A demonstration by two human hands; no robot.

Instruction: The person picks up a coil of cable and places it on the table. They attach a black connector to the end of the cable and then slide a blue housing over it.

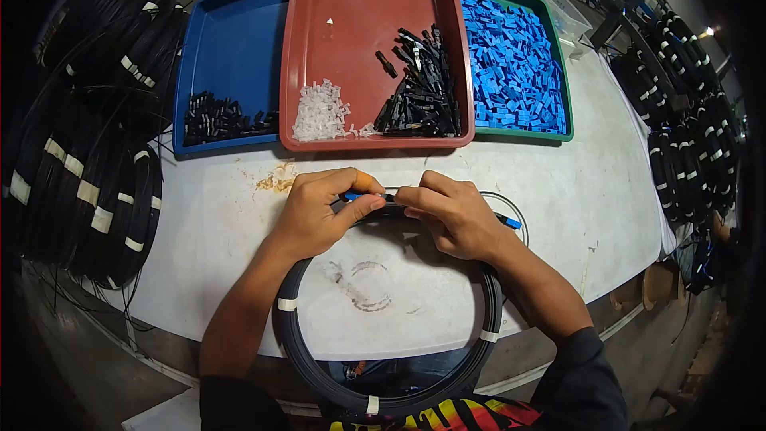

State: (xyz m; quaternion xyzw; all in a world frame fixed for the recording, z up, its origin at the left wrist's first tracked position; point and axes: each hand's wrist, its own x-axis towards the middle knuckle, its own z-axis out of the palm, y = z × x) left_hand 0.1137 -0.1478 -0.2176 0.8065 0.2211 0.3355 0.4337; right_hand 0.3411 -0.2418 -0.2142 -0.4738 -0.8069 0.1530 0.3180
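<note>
A black cable coil (492, 299) with white tape bands lies partly on the white table and partly over its near edge. At its far side, my left hand (331, 207) pinches a small blue connector (351, 196). My right hand (448, 211) is closed at a dark piece (389, 199) on the cable, close beside the left fingertips. Another blue connector (508, 222) sits on the cable just right of my right hand. A thin cable loop (527, 219) curves around it. The fingers hide most of what is between the two hands.
Behind the hands stand a blue tray (231, 40) with black parts, a red tray (351, 0) with clear and black parts, and a green tray (568, 88) of blue parts. Black cable coils (104, 183) are stacked left, more coils (694, 152) right.
</note>
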